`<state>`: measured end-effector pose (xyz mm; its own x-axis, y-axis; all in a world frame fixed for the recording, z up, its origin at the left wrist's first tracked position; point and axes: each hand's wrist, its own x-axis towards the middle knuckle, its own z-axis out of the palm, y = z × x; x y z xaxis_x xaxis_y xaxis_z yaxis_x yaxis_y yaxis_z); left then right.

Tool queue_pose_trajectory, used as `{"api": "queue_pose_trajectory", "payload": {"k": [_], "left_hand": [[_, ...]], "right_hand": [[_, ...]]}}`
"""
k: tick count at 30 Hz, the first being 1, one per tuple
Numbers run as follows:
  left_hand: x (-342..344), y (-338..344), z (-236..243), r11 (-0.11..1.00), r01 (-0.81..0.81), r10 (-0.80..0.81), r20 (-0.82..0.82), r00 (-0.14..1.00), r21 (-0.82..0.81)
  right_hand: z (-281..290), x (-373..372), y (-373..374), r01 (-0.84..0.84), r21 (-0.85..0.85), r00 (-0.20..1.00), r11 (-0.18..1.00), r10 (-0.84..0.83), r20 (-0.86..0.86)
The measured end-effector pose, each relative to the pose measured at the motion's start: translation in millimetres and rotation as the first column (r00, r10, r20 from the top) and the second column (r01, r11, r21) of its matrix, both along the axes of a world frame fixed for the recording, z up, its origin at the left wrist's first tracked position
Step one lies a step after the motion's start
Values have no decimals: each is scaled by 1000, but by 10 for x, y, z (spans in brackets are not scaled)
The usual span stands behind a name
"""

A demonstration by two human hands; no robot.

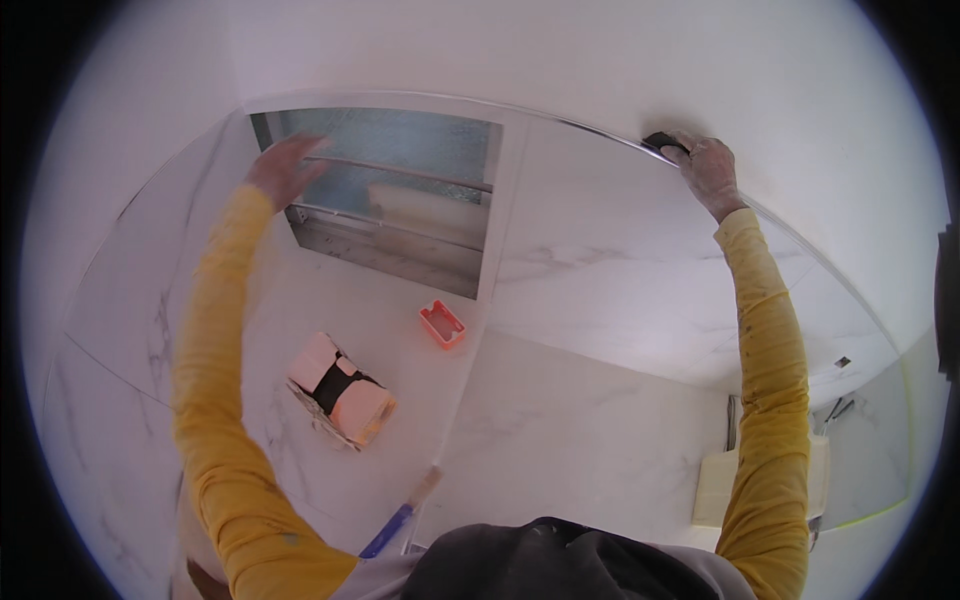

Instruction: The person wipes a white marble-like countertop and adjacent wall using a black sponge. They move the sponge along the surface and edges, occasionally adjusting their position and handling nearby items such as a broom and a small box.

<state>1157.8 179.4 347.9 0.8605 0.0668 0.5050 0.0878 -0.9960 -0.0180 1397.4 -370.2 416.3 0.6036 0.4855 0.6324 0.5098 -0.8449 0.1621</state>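
My right hand (712,172), dusted white, is raised high and closed around a small black pad (664,144). The pad is pressed against the shiny trim (595,130) where the marbled panels meet the plain white surface; its exact kind is unclear. My left hand (288,168) is up by the top left corner of the window (400,145), slightly blurred, with its fingers stretched out and nothing visible in them. Whether its fingertips touch the frame is hard to tell.
Thin rails (400,174) cross the window opening. Below it are a small orange-red plastic tray (442,324) and a pink and white package (340,388) with a black band. A blue-handled brush (400,520) is near my body. A cream container (712,490) stands by my right arm.
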Motion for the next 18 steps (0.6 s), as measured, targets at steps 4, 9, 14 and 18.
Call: {"api": "queue_pose_trajectory", "payload": {"k": [4, 9, 14, 18], "left_hand": [[-867, 1104, -691, 950, -216, 205, -71, 976, -224], [-1558, 1642, -1783, 801, -331, 240, -239, 941, -499], [-1897, 1703, -2831, 758, -429, 191, -463, 866, -491], [-1929, 1783, -3398, 711, -479, 134, -570, 811, -515]], "right_hand": [[29, -46, 757, -117, -27, 993, 993, 116, -28], [91, -92, 1843, -116, -66, 993, 991, 117, 14], [101, -133, 2640, -139, -153, 990, 979, 142, 7], [113, -335, 3395, -98, -185, 994, 978, 106, 29]]}}
